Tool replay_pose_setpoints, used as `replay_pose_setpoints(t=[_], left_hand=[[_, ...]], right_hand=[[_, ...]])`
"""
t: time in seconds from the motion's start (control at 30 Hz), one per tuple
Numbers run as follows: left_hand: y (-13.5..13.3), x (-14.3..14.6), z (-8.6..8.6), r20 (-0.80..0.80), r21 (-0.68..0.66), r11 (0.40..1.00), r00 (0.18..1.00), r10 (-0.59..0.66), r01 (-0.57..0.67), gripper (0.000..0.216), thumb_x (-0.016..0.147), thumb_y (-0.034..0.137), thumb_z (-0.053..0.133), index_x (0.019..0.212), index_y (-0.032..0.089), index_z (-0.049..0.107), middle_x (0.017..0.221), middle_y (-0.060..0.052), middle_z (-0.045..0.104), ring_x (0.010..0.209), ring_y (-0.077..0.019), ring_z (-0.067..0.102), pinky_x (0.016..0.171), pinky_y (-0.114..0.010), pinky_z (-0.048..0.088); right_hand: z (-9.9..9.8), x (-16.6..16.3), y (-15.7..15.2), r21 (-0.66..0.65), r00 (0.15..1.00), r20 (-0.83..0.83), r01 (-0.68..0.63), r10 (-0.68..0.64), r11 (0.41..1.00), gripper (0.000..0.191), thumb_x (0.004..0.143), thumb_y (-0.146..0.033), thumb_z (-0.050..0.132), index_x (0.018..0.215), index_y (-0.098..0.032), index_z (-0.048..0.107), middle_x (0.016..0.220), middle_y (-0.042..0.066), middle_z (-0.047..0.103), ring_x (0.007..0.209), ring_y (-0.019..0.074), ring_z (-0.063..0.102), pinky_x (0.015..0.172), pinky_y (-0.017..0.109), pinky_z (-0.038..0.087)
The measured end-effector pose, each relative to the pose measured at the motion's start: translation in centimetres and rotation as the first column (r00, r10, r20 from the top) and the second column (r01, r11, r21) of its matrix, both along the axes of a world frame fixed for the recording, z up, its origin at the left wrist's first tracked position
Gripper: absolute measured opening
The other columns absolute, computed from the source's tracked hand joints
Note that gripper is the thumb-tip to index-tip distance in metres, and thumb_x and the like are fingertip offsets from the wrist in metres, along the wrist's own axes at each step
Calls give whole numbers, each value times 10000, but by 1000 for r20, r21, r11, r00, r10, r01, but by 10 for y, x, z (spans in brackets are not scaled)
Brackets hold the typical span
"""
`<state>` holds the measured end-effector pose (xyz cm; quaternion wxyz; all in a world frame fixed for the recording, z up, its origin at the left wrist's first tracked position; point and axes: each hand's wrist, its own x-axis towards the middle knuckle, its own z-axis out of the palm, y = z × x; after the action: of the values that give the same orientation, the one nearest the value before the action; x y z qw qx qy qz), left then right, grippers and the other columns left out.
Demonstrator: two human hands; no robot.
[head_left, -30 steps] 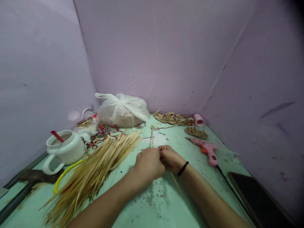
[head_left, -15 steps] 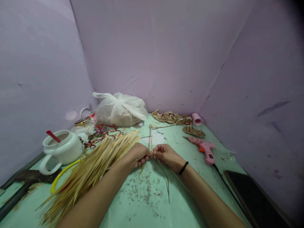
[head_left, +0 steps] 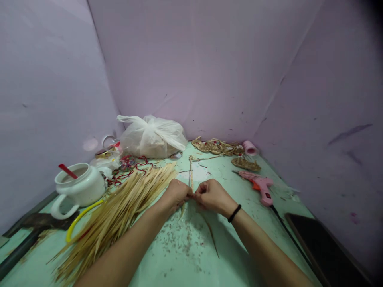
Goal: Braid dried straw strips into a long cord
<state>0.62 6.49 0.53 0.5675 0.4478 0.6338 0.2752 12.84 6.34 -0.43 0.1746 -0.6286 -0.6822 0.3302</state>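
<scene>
My left hand [head_left: 178, 193] and my right hand [head_left: 213, 196] meet over the middle of the table, both closed in a pinch. Between them they grip the near end of a thin braided straw cord [head_left: 192, 175], which runs away from me up the table. Loose strand ends hang below the fingers, and one long straw strand [head_left: 213, 235] trails toward me under my right hand. The fingertips hide the exact point of the braid. Left of my left hand lies a large bundle of dry straw strips [head_left: 119, 215], partly under my left forearm.
A white pot [head_left: 83, 187] with a red stick, a hammer [head_left: 32, 223] and a knotted white plastic bag [head_left: 152, 137] stand or lie leftward. Rightward are a pink glue gun [head_left: 259, 185], woven straw pieces [head_left: 217, 146], a pink thread spool [head_left: 249, 148] and a dark flat device [head_left: 323, 247].
My right hand has turned slightly, its knuckles now higher, with fingers still at the braid's end. The trailing strand has swung a little to the right. My left hand stays nearly in place.
</scene>
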Motion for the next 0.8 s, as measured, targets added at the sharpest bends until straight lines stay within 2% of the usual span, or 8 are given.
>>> replay_pose_setpoints(t=[0.13,0.3,0.43,0.53,0.6,0.7,0.73,0.8], left_hand=[[4,-10,-7,76,-17,998,995,-65,66,216,522,116,474,411,180,299,310,71,260,266,-30,185,315,-193,64],[11,-25,-17,160,29,977,964,-213,211,111,524,187,527,490,166,423,349,79,316,265,-32,215,298,-185,88],[15,-29,-20,107,10,971,965,-240,241,95,511,193,532,509,162,442,354,80,324,270,-29,219,308,-184,78],[16,-28,-18,67,-10,975,973,-222,223,126,508,194,530,488,170,408,344,81,311,267,-28,214,312,-189,72],[15,-27,-16,85,-7,976,973,-215,216,151,516,202,536,482,174,391,342,83,306,267,-27,211,313,-188,72],[14,-27,-13,128,-4,975,967,-220,223,182,521,213,555,478,171,384,353,84,316,269,-18,202,313,-185,67],[14,-27,-12,144,0,972,962,-232,234,178,523,217,558,478,167,392,355,83,317,269,-15,200,313,-183,66],[14,-28,-13,173,17,965,950,-261,262,145,527,221,553,490,159,427,354,83,313,268,-16,200,311,-182,70]], right_hand=[[1,-5,-4,67,1000,13,-26,25,997,145,573,-184,529,560,-112,653,480,27,579,464,91,449,424,189,270],[3,-3,-5,76,998,-8,-57,58,995,172,602,-234,549,589,-117,674,492,19,579,464,90,436,427,188,278],[2,-3,-6,19,984,-87,-157,158,987,146,622,-190,531,568,-128,651,462,5,559,436,83,432,422,185,288],[2,-3,-6,-84,948,-230,-245,220,966,132,628,-157,537,526,-131,617,446,-5,542,412,76,432,411,183,298],[5,-2,-4,-161,932,-344,-177,113,971,133,630,-137,554,501,-128,587,440,-5,534,397,70,424,405,182,315],[13,-2,-2,-287,831,-502,104,-242,952,130,658,-108,557,529,-127,554,490,11,563,428,73,471,449,182,395],[15,-3,-2,-346,771,-550,141,-322,928,120,669,-100,549,552,-126,549,516,20,575,451,78,498,478,187,424],[16,-6,-3,-453,688,-626,63,-367,890,99,685,-88,530,594,-123,545,538,30,578,474,85,525,505,198,450]])
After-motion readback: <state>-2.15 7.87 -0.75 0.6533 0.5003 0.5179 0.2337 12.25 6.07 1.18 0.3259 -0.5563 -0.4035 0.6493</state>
